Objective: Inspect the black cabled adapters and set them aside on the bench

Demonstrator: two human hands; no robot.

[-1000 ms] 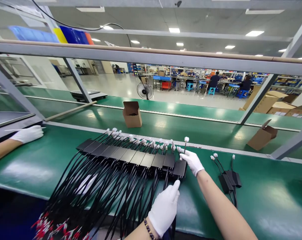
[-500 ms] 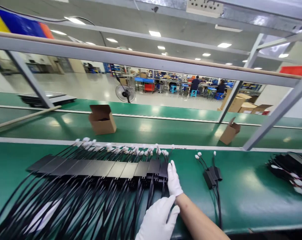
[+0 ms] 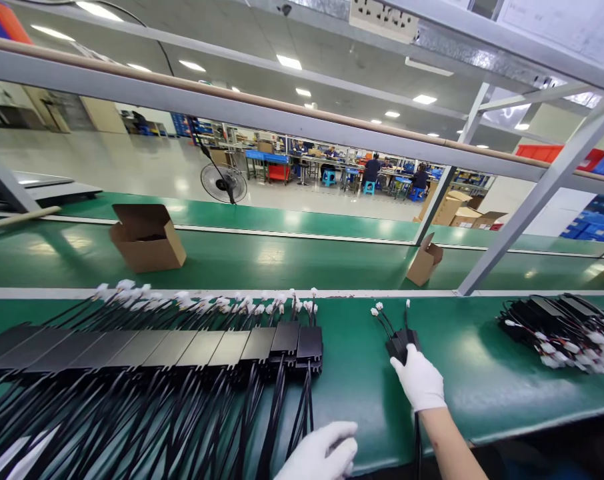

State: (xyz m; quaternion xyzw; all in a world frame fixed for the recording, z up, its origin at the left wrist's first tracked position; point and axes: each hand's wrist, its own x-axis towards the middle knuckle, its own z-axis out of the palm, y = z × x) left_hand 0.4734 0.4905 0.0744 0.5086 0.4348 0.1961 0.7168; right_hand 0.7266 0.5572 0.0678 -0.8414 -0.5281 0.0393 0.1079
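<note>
– Right-hand grip [image 3: 419,381] is lying flat on top of a small bunch [image 3: 401,340] of black adapters. The fingers are draped over the near end. Honestly can't tell if they've closed on it or are just resting there. What do you make of the other hand?

– Left grip [image 3: 322,457] is way down at the near edge, half out of shot. It's loosely curled with nothing in it that I can see, right by the cables hanging off the row.

– So how far along would you call it?

– Most of the way, going by how things lie. Left of the right grip there's a long row [image 3: 182,347] of adapters, lined up edge to edge on the tabletop [image 3: 482,380]. Their white plugs [image 3: 202,303] all fan away on the far side. There's a bare gap between the row's end and the bunch.

– And the leftovers?

– The bunch under the grip isn't in the row, that's one. Then well off to the right of the grip there's a tangled pile [image 3: 557,327], adapters and plugs all jumbled, nothing lined up. Can't count either lot.

– Anything past the fingertips?

– Two open cartons [image 3: 147,237] [image 3: 425,261] on the far belt, well apart from both hands.
</note>
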